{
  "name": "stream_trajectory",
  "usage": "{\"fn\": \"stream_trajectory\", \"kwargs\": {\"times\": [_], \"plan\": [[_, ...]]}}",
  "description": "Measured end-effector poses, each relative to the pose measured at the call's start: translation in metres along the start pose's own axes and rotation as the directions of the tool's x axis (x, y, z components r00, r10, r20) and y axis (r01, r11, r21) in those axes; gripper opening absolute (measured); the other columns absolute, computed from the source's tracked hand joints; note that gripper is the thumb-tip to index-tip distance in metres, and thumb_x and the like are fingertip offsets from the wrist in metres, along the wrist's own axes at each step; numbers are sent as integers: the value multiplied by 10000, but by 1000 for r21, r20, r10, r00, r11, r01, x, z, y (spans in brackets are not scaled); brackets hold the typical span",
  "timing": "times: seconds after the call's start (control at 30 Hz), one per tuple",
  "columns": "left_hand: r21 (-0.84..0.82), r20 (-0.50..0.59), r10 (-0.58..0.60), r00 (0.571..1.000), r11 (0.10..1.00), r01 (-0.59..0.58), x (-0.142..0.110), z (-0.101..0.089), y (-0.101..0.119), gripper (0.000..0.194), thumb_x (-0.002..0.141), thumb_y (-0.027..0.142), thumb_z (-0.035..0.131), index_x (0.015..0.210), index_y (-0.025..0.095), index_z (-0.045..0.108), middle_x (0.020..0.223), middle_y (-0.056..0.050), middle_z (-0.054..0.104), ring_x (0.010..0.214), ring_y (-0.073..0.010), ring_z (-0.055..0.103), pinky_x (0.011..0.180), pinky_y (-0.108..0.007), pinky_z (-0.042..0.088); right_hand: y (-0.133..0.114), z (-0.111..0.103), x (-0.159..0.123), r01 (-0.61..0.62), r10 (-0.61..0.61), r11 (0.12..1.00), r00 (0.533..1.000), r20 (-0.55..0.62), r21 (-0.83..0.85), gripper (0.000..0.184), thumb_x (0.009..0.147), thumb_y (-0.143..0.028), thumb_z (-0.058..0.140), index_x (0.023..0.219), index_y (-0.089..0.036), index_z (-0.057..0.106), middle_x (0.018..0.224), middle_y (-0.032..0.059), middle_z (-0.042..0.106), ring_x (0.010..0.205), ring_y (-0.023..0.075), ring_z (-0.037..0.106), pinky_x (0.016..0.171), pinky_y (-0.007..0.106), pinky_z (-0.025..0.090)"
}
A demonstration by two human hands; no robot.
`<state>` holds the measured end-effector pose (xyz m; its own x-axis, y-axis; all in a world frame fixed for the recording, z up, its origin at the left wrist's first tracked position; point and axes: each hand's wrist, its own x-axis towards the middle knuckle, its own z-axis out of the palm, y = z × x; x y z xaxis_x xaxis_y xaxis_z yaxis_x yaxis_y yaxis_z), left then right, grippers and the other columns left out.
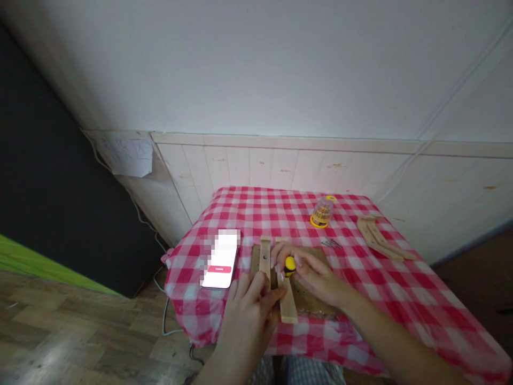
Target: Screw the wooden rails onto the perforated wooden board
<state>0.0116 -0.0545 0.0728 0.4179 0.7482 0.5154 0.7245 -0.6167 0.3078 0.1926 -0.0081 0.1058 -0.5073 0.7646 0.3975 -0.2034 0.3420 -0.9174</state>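
My right hand [310, 271] is closed around a small yellow and black screwdriver [290, 263], its handle end pointing up toward me. The tip is hidden, over a pale wooden strip [288, 310]. A second wooden strip [265, 251] lies to the left, with a dark round screw or hole near its far end. My left hand [252, 294] presses on the wood, its fingers bent over the left strip and its thumb reaching to the right one. Both strips rest on a worn brown board [312, 303]. Whether the strips are joined is hidden by my hands.
A lit phone [218, 264] lies left of the board on the checked tablecloth [256, 203]. Behind stands a clear, yellow-based bit case [321, 212], with several thin metal pieces [332, 243] before it. Curved wooden pieces [380, 240] lie at right. A wall bounds the table's back.
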Motion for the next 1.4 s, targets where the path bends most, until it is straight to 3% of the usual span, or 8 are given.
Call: {"fn": "stream_trajectory", "kwargs": {"times": [0.17, 0.3, 0.47, 0.63, 0.8, 0.93, 1.17, 1.4], "plan": [[-14, 21, 7, 1000, 1000, -7, 0, -3, 0, 560, 682, -68, 686, 1077, 320, 767, 878, -20, 577, 826, -228, 527, 672, -330, 454, 1, 0, 3, 7, -11, 999, 997, -76, -47, 331, 999, -549, 505, 941, -253, 642, 993, 52, 557, 1023, 213, 546, 963, 390, 438], [-45, 42, 0, 999, 999, 2, 0, -2, -1, 577, 669, -97, 678, 1078, 301, 761, 930, -28, 608, 880, -244, 544, 701, -346, 494, 4, 2, 3, -30, 39, 998, 987, -155, 64, 277, 956, -532, 602, 954, -255, 597, 993, 28, 525, 967, 191, 572, 935, 381, 477], [-76, 60, 23, 998, 997, -18, -1, -1, -2, 576, 678, -62, 720, 1135, 289, 729, 1064, -39, 649, 966, -277, 561, 759, -400, 530, 5, 4, 5, -49, 73, 991, 978, -196, 126, 296, 913, -517, 677, 918, -252, 544, 971, -4, 495, 807, 137, 575, 747, 298, 494], [-61, 69, 31, 997, 998, -27, -2, -1, -2, 540, 712, -30, 732, 1137, 303, 728, 1048, -30, 661, 942, -273, 575, 759, -416, 538, 8, 6, 5, -41, 72, 989, 974, -217, 143, 284, 967, -480, 614, 878, -265, 453, 854, -33, 484, 597, 108, 404, 574, 257, 392], [-61, 67, 25, 997, 998, -21, -1, -1, -1, 496, 731, -43, 702, 1086, 300, 748, 996, -18, 675, 934, -260, 590, 769, -403, 541, 9, 8, 2, -34, 55, 979, 993, -102, 199, 501, 895, -767, 468, 1054, -295, 523, 885, 3, 516, 765, 183, 501, 776, 356, 473], [-44, 57, 43, 997, 998, -41, 0, -1, -2, 509, 711, -65, 696, 1063, 298, 760, 987, -19, 688, 903, -257, 595, 739, -392, 535, 8, 6, 0, -107, 122, 981, 989, -89, 160, 397, 998, -622, 417, 1127, -285, 583, 995, 51, 590, 971, 216, 589, 907, 402, 489], [-53, 43, 41, 998, 998, -39, 1, -3, 0, 479, 730, -58, 703, 1055, 291, 759, 966, -17, 692, 880, -248, 598, 722, -375, 528, -8, 0, 1, -47, 45, 998, 998, -43, -48, 222, 1035, -451, 497, 1114, -270, 598, 1029, 34, 657, 1053, 176, 642, 1024, 410, 467], [-72, 80, 33, 996, 997, -27, 1, -4, 0, 473, 741, -45, 720, 1076, 286, 757, 968, -13, 694, 904, -256, 599, 739, -387, 535, -4, 3, -4, 8, -14, 999, 994, -109, -50, 137, 1006, -400, 583, 1060, -287, 527, 986, 9, 652, 943, 148, 662, 847, 324, 526]]}}
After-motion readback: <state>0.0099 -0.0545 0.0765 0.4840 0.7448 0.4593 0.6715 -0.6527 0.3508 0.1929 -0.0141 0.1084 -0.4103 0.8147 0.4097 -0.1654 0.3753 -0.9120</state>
